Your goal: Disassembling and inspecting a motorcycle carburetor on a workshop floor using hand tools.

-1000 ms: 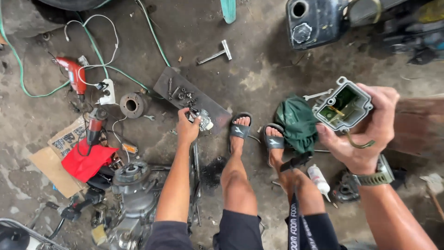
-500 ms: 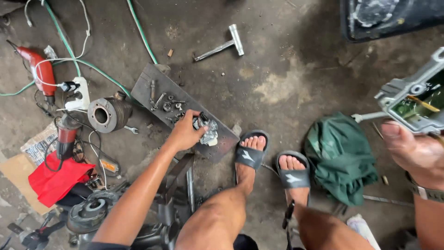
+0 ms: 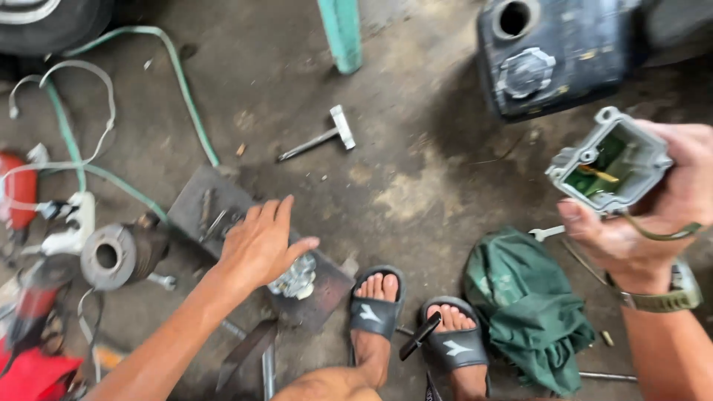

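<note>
Head view: the left hand (image 3: 260, 245) is laid palm down over a small silvery metal part (image 3: 295, 278) that lies on a dark flat metal plate (image 3: 194, 205) on the concrete floor. The fingers (image 3: 281, 214) are spread loosely across the part, which shows just under the thumb on the hand's right, near side; whether it is truly gripped cannot be told. The right hand (image 3: 646, 215) is held up at the right of the scene, closed around a grey box-shaped metal housing (image 3: 610, 165), whose open top is turned toward the camera so that a greenish inside is seen. The housing is held between thumb and fingers, clear of the floor and well apart from the plate. A green cloth (image 3: 527, 312) lies on the floor below the right hand, beside two sandalled feet (image 3: 412, 327). A short grey cylinder (image 3: 113, 256) lies just left of the plate, and a T-shaped tool (image 3: 319, 138) lies farther off.
</note>
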